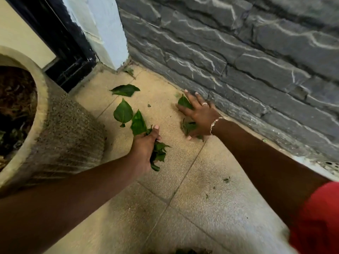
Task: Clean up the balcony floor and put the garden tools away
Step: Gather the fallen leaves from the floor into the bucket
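Right hand (200, 114): fingers spread wide and pressed flat on the floor (183, 180), with one leaf (184, 103) under the fingertips and a small clump (189, 126) under the palm heel, just beside the foot of the stone wall (238, 61). It wears a ring and a bracelet (215, 123), and there is a red sleeve (319, 217) at the shoulder. Left hand (145, 147): fingers curled tight round a bunch of leaves (159, 151), thumb on top, leaf tips poking out front and back. Step looks like hand-gathering fallen leaves off the tiles, roughly midway. Two loose leaves (123, 112) lie on the floor between the hands and the pot, one more leaf (129, 70) sits in the far corner, and small green bits (227, 179) are nearer the body. Likely next, the right hand needs to rake its fingers in and close on the clump and leaf. Then the loose ones need collecting, though the left hand is already full, so a dump comes soon. Container: a big ribbed pot (55, 129) on the left, well apart from the right hand, holds dark soil and dry brown debris (16, 99), with possibly some green scraps low down. No bin or bag is visible. Something dark at the bottom edge can't be identified. No garden tools are in view, so that part is not yet started as far as can be seen.
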